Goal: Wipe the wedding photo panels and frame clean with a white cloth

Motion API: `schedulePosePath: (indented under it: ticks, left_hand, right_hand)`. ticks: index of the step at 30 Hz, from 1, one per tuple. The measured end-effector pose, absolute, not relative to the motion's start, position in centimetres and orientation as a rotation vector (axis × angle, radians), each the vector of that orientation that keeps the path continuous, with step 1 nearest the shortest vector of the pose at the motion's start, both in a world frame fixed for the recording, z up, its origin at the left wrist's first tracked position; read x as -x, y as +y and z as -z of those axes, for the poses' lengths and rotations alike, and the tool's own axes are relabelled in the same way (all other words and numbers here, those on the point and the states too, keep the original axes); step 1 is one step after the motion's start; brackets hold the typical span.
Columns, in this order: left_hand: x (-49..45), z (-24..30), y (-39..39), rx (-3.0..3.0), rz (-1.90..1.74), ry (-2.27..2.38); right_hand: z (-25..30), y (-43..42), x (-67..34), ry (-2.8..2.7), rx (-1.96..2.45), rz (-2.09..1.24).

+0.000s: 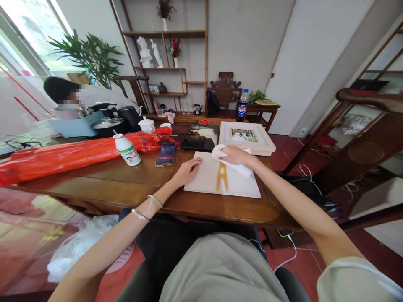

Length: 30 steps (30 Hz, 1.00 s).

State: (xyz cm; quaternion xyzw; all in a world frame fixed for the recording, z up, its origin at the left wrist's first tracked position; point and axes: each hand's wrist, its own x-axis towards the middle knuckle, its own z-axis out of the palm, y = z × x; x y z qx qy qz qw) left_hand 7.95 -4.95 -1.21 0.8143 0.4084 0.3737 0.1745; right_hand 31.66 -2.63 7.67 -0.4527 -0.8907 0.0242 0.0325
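A white flat panel (204,184) with a yellow A-shaped piece (222,178) on its face lies on the table in front of me. My right hand (236,155) is closed on a white cloth (241,168), bunched under the fingers and pressed on the panel's upper part. At the panel's left edge rests my left hand (188,171), its fingers reaching onto the surface and the thumb a little apart. Just beyond are a dark photo panel (198,140) and a cream picture frame (267,144) with a small photo in it.
On the wooden table (151,184) are a phone (165,153), a white bottle (126,150), a long red plastic-wrapped bundle (75,155), orange-handled scissors (204,122), a white lidded cup (146,124) and a cola bottle (242,107). Another person (100,98) leans over at the left.
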Motion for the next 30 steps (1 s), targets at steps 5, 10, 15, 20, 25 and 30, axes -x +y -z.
schedulePosePath:
  ticks: [5, 10, 15, 20, 25, 30]
  left_hand:
    - [-8.0, 1.2, -5.0, -2.306, -1.061, 1.160]
    - [-7.9, 1.1, -4.9, -2.282, -1.040, 1.165]
    - [-7.7, 0.9, -4.8, -2.205, -1.055, 1.181]
    - [-7.6, 1.0, -4.6, -1.992, -1.228, 1.162]
    - [-7.7, 1.3, -4.6, -1.817, -1.308, 1.019]
    - [-7.8, 0.9, -4.9, -1.943, -1.221, 1.152]
  right_hand:
    - [-7.4, -3.4, -35.7, -2.588, 1.555, -0.190]
    - [-6.4, -5.0, -35.7, -2.594, 1.542, -0.028]
    - [-5.3, -6.2, -31.2, -2.702, 1.435, 0.265]
    - [-4.2, -9.8, -26.0, -2.850, 1.092, 0.430]
    - [-3.9, -14.3, -23.8, -2.849, 0.774, 0.403]
    - [-5.1, -10.9, -24.4, -2.864, 1.080, 0.198]
